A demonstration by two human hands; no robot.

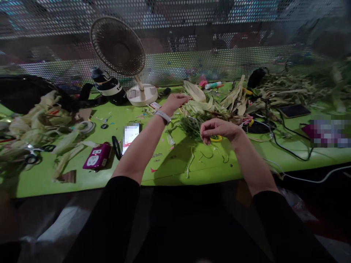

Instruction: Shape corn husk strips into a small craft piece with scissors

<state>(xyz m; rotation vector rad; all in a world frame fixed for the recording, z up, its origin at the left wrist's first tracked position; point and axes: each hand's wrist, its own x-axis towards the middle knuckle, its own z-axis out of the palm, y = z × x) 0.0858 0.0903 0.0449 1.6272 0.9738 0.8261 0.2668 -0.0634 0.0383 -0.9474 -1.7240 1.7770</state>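
My left hand (176, 102), with a pale watch strap at the wrist, reaches to the edge of a heap of dried corn husks (196, 91). Its fingers are pressed together at the tips; what they pinch, if anything, is too small to make out. Nearer the front, my right hand (218, 129) hangs with curled fingers beside a tangle of green sprigs (190, 126). A yellow loop (216, 138) shows just under that hand; whether it is held is hidden. Thin loose strands (189, 164) lie on the green tabletop (170, 175) below.
A fan (117, 45) and a black bottle (108, 86) stand at the back left. Left of my forearm are a lit phone (131, 137), a purple box (97, 157), scissors (34, 153) and more husks (30, 124). Cables (290, 149) cross the right side. Perforated metal (175, 47) rises behind.
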